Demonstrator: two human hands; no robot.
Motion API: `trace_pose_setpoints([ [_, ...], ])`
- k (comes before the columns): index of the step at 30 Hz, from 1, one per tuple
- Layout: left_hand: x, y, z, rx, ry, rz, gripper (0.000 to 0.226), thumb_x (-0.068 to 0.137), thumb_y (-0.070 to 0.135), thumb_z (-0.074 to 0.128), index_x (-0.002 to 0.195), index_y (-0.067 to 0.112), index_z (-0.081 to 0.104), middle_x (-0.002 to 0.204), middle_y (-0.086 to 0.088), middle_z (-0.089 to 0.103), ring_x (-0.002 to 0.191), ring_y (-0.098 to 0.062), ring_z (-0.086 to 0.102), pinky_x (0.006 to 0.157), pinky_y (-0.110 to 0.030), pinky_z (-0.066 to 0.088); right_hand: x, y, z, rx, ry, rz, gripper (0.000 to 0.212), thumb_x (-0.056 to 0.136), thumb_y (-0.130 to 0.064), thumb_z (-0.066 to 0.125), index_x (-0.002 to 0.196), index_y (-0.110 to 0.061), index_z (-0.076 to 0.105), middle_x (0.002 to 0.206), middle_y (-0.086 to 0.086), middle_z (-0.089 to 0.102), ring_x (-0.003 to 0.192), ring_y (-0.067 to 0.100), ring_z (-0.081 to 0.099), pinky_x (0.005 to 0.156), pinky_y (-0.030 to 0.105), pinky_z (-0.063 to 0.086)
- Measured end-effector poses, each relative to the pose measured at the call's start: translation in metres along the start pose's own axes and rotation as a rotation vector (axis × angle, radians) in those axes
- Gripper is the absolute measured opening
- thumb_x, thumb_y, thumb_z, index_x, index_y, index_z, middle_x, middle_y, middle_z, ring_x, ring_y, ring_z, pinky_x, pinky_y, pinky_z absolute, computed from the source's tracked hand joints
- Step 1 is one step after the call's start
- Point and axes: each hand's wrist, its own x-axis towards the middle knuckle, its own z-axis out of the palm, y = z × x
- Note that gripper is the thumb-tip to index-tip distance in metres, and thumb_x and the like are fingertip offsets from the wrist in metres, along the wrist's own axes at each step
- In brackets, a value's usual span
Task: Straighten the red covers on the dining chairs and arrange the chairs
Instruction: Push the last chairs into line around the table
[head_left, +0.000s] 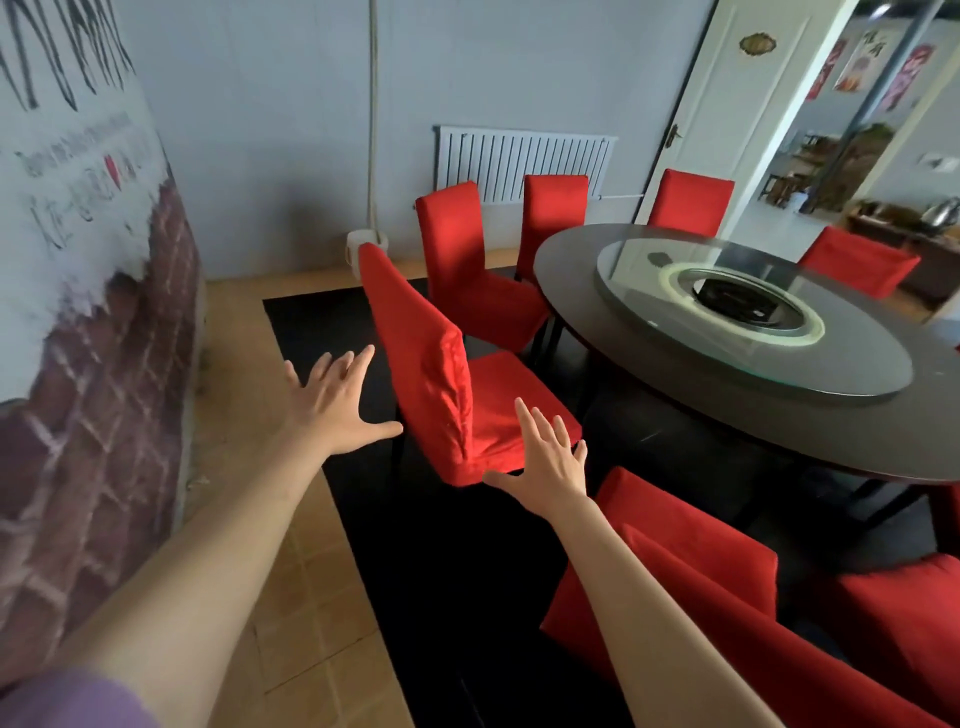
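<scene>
A dining chair with a red cover (441, 384) stands in front of me, turned side-on, a little away from the round dark table (831, 415). The cover on its backrest is wrinkled. My left hand (332, 400) is spread open just left of the backrest, apart from it. My right hand (545, 457) is spread open over the near corner of the seat; I cannot tell whether it touches the cover. Several other red-covered chairs ring the table, among them one at the back (467, 265) and one at my lower right (691, 561).
A wall with a brick-pattern mural (93, 322) runs close along my left. A black rug (441, 597) lies under the table and chairs on the tan tiled floor. A white radiator (519, 161) hangs on the far wall, and a white door (727, 104) stands open at the back right.
</scene>
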Motion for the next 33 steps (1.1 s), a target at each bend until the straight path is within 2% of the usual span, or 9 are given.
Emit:
trace_pose_setpoints([
  [4, 0.029, -0.046, -0.003, -0.006, 0.004, 0.006, 0.118, 0.067, 0.087, 0.049, 0.153, 0.03, -0.006, 0.161, -0.002, 0.014, 0.148, -0.026, 0.014, 0.112, -0.065, 0.006, 0.032, -0.037, 0.013, -0.011, -0.006, 0.021, 0.113, 0.075, -0.062, 0.07, 0.154, -0.034, -0.006, 0.163, 0.0, 0.007, 0.149, 0.028, -0.001, 0.114, 0.06, 0.004],
  [9, 0.067, -0.073, 0.008, -0.012, -0.031, 0.041, 0.117, 0.067, 0.087, 0.049, 0.153, 0.031, -0.008, 0.162, -0.002, 0.013, 0.148, -0.027, 0.012, 0.112, -0.066, 0.005, 0.071, -0.062, 0.025, -0.007, -0.007, 0.041, 0.114, 0.074, -0.063, 0.07, 0.153, -0.034, -0.006, 0.163, 0.0, 0.008, 0.149, 0.029, 0.0, 0.114, 0.061, 0.004],
  [15, 0.139, -0.072, 0.022, -0.096, -0.043, 0.113, 0.116, 0.068, 0.083, 0.053, 0.153, 0.031, -0.005, 0.161, -0.001, 0.016, 0.148, -0.028, 0.011, 0.114, -0.066, 0.009, 0.138, -0.073, 0.036, -0.02, -0.019, 0.035, 0.115, 0.073, -0.064, 0.07, 0.153, -0.036, -0.008, 0.163, 0.0, 0.009, 0.149, 0.029, 0.0, 0.114, 0.061, 0.003],
  [18, 0.186, -0.069, 0.026, -0.071, -0.024, 0.166, 0.114, 0.07, 0.083, 0.052, 0.153, 0.031, -0.005, 0.161, -0.001, 0.018, 0.148, -0.028, 0.012, 0.112, -0.065, 0.004, 0.184, -0.073, 0.033, -0.017, 0.011, 0.025, 0.116, 0.071, -0.065, 0.071, 0.153, -0.036, -0.008, 0.163, 0.0, 0.009, 0.149, 0.03, 0.001, 0.113, 0.062, 0.004],
  [24, 0.281, -0.064, 0.033, -0.057, -0.039, 0.217, 0.113, 0.07, 0.084, 0.05, 0.154, 0.03, -0.002, 0.16, 0.0, 0.021, 0.148, -0.027, 0.014, 0.112, -0.066, 0.003, 0.258, -0.076, 0.035, -0.016, 0.001, 0.021, 0.119, 0.07, -0.067, 0.07, 0.152, -0.036, -0.009, 0.163, -0.001, 0.007, 0.149, 0.029, 0.0, 0.114, 0.061, 0.004],
  [33, 0.375, -0.067, 0.072, -0.138, -0.11, 0.261, 0.103, 0.074, 0.083, 0.044, 0.154, 0.031, 0.005, 0.159, -0.003, 0.025, 0.148, -0.028, 0.015, 0.112, -0.065, 0.004, 0.322, -0.079, 0.039, -0.034, -0.047, 0.132, 0.122, 0.067, -0.069, 0.071, 0.152, -0.036, -0.01, 0.163, 0.0, 0.007, 0.149, 0.029, -0.001, 0.115, 0.059, 0.002],
])
